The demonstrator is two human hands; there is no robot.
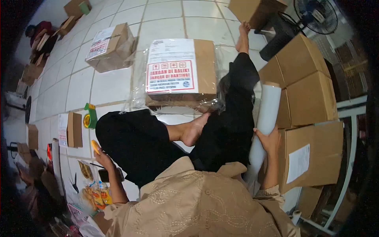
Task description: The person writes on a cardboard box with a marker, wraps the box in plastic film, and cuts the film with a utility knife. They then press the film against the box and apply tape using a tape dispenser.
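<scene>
My left hand [103,158] is closed on a small yellow-orange object [95,147] beside my bent knee. On the right, my right hand [269,140] grips a tall roll of clear wrap [269,106] from its side, thumb on the near face. In front of my legs lies a cardboard box [206,67] with loose clear plastic around it and a white label sheet [171,65] with red print on top. A green tape dispenser [90,116] rests on the floor just beyond my left hand.
A wrapped box [112,47] stands at the front left, a smaller labelled box [74,130] nearer. Stacked cartons [304,79] rise at the right, with a fan [316,15] behind. Snack packets [96,195], scissors [74,182] and a phone [104,175] lie at the left. Another person [41,33] sits far left.
</scene>
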